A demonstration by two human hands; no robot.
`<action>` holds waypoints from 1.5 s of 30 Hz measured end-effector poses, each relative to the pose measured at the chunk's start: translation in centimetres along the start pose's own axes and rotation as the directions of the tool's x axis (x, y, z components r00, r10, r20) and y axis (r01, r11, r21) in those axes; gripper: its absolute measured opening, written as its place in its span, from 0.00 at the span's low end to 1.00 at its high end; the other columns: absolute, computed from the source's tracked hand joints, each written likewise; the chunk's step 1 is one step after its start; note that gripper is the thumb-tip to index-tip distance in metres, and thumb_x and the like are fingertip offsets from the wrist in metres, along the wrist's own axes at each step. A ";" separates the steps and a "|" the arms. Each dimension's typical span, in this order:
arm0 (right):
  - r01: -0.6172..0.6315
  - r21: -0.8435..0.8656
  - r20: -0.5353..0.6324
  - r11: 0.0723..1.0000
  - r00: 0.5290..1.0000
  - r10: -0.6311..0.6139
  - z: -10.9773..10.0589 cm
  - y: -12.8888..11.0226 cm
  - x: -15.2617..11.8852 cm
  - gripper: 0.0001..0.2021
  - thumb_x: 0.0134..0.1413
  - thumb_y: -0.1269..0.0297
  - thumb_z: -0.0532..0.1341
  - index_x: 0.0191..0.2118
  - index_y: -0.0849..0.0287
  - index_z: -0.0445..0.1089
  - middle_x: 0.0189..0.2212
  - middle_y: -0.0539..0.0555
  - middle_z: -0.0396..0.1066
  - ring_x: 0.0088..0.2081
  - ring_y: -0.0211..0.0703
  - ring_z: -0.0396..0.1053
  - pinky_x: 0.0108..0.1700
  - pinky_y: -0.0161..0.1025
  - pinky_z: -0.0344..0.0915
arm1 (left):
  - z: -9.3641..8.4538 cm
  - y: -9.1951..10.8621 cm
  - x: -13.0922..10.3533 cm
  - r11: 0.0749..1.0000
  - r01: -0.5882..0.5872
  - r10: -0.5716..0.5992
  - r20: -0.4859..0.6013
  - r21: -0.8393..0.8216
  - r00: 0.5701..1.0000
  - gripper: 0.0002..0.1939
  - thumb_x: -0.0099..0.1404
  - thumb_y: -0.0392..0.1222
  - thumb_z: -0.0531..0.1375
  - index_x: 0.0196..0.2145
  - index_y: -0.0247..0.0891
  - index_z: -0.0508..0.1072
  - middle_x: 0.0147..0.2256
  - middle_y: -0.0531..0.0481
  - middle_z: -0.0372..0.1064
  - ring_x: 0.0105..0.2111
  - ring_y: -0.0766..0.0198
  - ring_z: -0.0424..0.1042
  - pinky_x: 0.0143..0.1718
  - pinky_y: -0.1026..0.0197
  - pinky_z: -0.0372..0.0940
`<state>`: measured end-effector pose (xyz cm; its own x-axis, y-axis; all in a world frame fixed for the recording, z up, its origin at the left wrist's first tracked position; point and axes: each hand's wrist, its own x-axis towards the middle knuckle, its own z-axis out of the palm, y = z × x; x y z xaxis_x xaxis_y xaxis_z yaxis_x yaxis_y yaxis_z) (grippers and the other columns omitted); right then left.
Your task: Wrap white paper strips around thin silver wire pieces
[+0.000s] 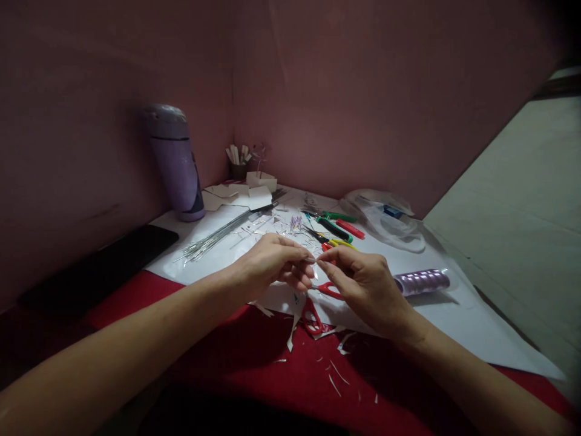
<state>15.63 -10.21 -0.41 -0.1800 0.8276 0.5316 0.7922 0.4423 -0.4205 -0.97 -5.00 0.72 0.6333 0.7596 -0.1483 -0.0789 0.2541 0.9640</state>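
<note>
Far left, a flat black object lies at the table's edge, and just beyond it a purple bottle stands by the wall, its dark side patch too dim to read. Moving right, a bundle of thin wires lies slantwise on the white sheet, pale paper pieces behind it, and in the far corner a dark cup of pale sticks beside a small white box. Here's the left hand, thumb and forefinger pinching a thin pale piece, the other fingers loosely curled; that piece sits at the near middle, above the sheet, between the two hands. Below, red-handled scissors lie among paper scraps, partly over the red cloth. Beyond, purple bits, then green-handled pliers, yellow-handled scissors and a red stick-like object, any lettering too small to make out. And the right hand pinches the piece's other end, thumb against forefinger. Far right, a clear plastic bag with a small blue item, and nearer, a shiny purple spool on its side.
</note>
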 end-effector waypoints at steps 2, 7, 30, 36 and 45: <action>0.002 -0.004 0.000 1.000 1.000 -0.002 0.0 0.0 0.0 0.06 0.55 0.68 0.57 0.31 0.60 0.71 0.17 0.46 0.63 0.19 0.33 0.57 0.24 0.33 0.53 | -0.1 -0.1 0.0 1.000 -0.007 0.007 0.007 -0.004 1.000 0.06 0.56 0.33 0.57 0.27 0.28 0.73 0.22 0.46 0.69 0.20 0.67 0.69 0.24 0.63 0.65; -0.004 0.001 -0.002 1.000 1.000 0.004 0.0 0.0 0.0 0.06 0.54 0.68 0.57 0.30 0.60 0.71 0.16 0.46 0.62 0.19 0.33 0.57 0.23 0.33 0.52 | -0.1 -0.1 0.0 1.000 -0.021 0.020 0.020 0.012 1.000 0.05 0.55 0.33 0.58 0.27 0.27 0.72 0.23 0.46 0.69 0.20 0.67 0.69 0.24 0.63 0.65; -0.009 0.023 0.015 1.000 1.000 0.008 0.0 -0.1 0.0 0.06 0.54 0.68 0.57 0.31 0.60 0.72 0.17 0.46 0.63 0.18 0.32 0.56 0.23 0.33 0.52 | 0.0 -0.2 0.0 0.998 -0.004 0.007 -0.033 0.070 0.999 0.07 0.59 0.32 0.56 0.24 0.28 0.70 0.21 0.48 0.68 0.18 0.70 0.68 0.21 0.67 0.64; 0.006 0.007 0.022 1.000 1.000 -0.007 -0.1 -0.1 0.0 0.07 0.54 0.69 0.57 0.31 0.61 0.72 0.17 0.46 0.63 0.19 0.33 0.56 0.23 0.33 0.51 | 0.0 -0.2 0.1 0.991 -0.033 0.036 -0.018 0.128 0.999 0.08 0.58 0.33 0.57 0.23 0.28 0.70 0.20 0.49 0.68 0.17 0.70 0.68 0.21 0.66 0.65; 0.033 0.012 0.073 0.999 0.997 -0.034 -0.4 -0.6 -0.1 0.08 0.53 0.67 0.57 0.40 0.62 0.69 0.17 0.45 0.56 0.20 0.34 0.55 0.24 0.34 0.51 | -0.2 -0.5 0.4 0.989 -0.057 0.064 -0.048 0.137 0.997 0.06 0.56 0.31 0.59 0.22 0.29 0.70 0.19 0.49 0.68 0.17 0.69 0.67 0.21 0.65 0.64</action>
<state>15.43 -10.65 0.08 -0.2487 0.8352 0.4904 0.7790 0.4734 -0.4111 -0.84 -4.72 0.17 0.5893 0.8021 -0.0963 -0.0089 0.1257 0.9920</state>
